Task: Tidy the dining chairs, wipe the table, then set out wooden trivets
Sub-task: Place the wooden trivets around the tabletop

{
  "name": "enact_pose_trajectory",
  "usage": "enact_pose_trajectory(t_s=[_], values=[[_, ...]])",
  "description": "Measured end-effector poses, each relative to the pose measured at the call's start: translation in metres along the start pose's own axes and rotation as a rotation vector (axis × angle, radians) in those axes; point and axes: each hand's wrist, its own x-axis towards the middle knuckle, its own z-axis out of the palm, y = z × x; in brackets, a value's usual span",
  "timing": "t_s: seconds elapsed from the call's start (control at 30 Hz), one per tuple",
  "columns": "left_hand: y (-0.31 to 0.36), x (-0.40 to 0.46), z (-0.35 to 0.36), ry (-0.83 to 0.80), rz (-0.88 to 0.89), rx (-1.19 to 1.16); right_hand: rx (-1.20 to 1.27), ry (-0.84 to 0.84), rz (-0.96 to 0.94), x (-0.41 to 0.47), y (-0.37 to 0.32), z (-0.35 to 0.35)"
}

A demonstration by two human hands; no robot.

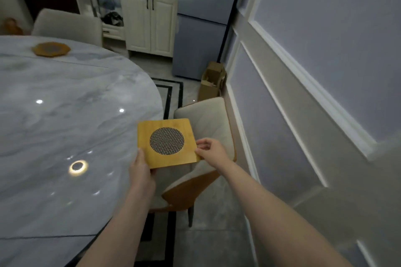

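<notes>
A square wooden trivet point(147, 136) with a round metal mesh centre is held level at the right edge of the grey marble table point(65, 115). My left hand point(141, 171) grips its near left corner. My right hand point(209, 150) pinches its right edge. The trivet hangs partly over the table rim and partly over a cream dining chair point(208, 119). An octagonal wooden trivet point(51, 49) lies flat at the far side of the table.
The cream chair with an orange-brown back stands between the table and the panelled wall point(303, 93). Another cream chair point(67, 25) sits at the table's far side. A white cabinet point(149, 19), a fridge point(201, 28) and a cardboard box point(212, 81) stand beyond.
</notes>
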Motion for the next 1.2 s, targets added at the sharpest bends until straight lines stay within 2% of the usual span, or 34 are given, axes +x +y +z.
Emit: enact_pose_trajectory(t_s=[0.33, 0.6, 0.8, 1.0, 1.1, 1.2], values=[[0.015, 0.083, 0.066, 0.168, 0.143, -0.186, -0.097, -0.202, -0.104, 0.154, -0.035, 0.000], [0.029, 0.168, 0.092, 0.344, 0.221, -0.329, -0.229, -0.531, -0.135, 0.261, -0.075, 0.026], [0.040, 0.204, 0.071, 0.617, 0.247, -0.323, -0.390, -0.761, -0.256, 0.314, -0.093, 0.085], [0.024, 0.232, 0.045, 0.912, 0.326, -0.235, -0.468, -0.967, -0.400, 0.354, -0.089, 0.155], [0.015, 0.239, 0.042, 1.079, 0.322, -0.105, -0.500, -1.065, -0.435, 0.368, -0.082, 0.172], [0.004, 0.240, 0.037, 1.174, 0.334, 0.112, -0.519, -1.105, -0.515, 0.375, -0.077, 0.181]])
